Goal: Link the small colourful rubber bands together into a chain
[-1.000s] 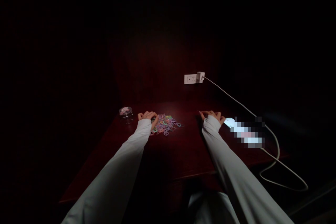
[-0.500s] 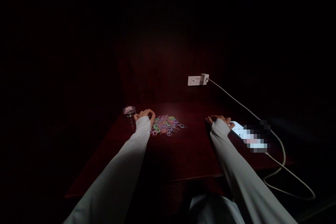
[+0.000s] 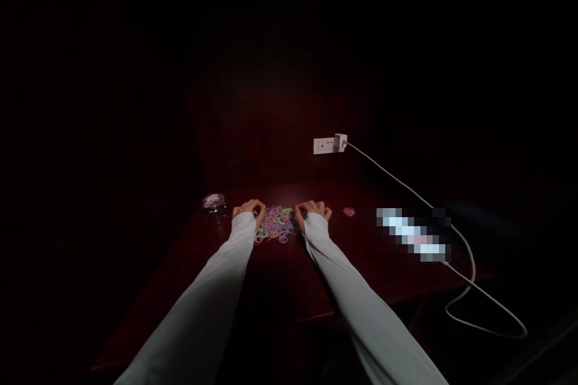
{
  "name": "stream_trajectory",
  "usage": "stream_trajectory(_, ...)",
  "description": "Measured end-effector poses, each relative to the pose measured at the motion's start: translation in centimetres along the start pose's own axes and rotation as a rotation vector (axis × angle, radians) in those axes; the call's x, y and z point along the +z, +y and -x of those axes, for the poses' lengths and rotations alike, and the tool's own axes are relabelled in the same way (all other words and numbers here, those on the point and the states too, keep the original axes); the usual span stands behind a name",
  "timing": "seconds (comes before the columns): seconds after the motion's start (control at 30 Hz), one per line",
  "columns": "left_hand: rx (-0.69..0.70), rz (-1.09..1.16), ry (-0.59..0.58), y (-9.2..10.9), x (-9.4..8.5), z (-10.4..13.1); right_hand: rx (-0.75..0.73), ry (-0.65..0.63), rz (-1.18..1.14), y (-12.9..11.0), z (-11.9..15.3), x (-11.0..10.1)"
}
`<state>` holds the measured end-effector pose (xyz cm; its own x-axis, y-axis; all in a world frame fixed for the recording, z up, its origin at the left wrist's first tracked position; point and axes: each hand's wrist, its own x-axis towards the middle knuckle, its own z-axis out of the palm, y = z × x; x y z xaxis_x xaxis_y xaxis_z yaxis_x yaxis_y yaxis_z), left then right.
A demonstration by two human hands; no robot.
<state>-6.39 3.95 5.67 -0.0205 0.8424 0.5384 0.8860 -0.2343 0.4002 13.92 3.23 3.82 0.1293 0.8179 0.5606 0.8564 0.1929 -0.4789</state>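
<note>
A heap of small colourful elastic hair ties [image 3: 276,225] lies on the dark red table in purple, green, pink and orange. At its left edge rests my left hand [image 3: 247,210], with thumb and forefinger curled together in a pinch. On the heap's right edge is my right hand [image 3: 315,210], its fingers likewise bent into a pinch at the ties. Whatever either set of fingertips holds is too small to make out. To the right of my right hand sits a little cluster of pink hair ties [image 3: 349,212].
A clear round jar [image 3: 214,207] with a lid stands left of my left hand. On the right lies a lit, blurred phone [image 3: 409,231]. Its white cable [image 3: 388,169] runs up to a charger [image 3: 340,142] in the wall socket [image 3: 322,146] and loops past the table edge.
My right hand has moved left from beside the phone to the heap, uncovering the pink cluster. My left hand stays at the heap's left edge. The view has shifted slightly.
</note>
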Motion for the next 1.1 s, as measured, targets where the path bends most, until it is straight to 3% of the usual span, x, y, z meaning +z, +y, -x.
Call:
stream_trajectory(0.2, 0.267, -0.001, -0.176, -0.4, 1.1, 0.6, 0.006, -0.008, -0.092, -0.2, 0.0, 1.0)
stream_trajectory(0.37, 0.254, -0.05, -0.293, -1.3, 2.0, 0.6, 0.173, -0.023, -0.161, 0.8, -0.3, 1.2)
stream_trajectory(0.6, 0.184, -0.044, -0.265, -1.3, 2.3, 0.3, 0.06, -0.073, -0.083, 0.5, -0.2, 1.5)
stream_trajectory(0.87, 0.155, 0.152, -0.236, -1.8, 2.6, -0.4, -0.071, -0.104, -0.101, 0.5, 0.2, 1.9)
stream_trajectory(1.1, 0.084, 0.226, -0.167, -2.1, 2.6, -0.8, -0.065, -0.126, -0.105, 0.5, 0.2, 2.1)
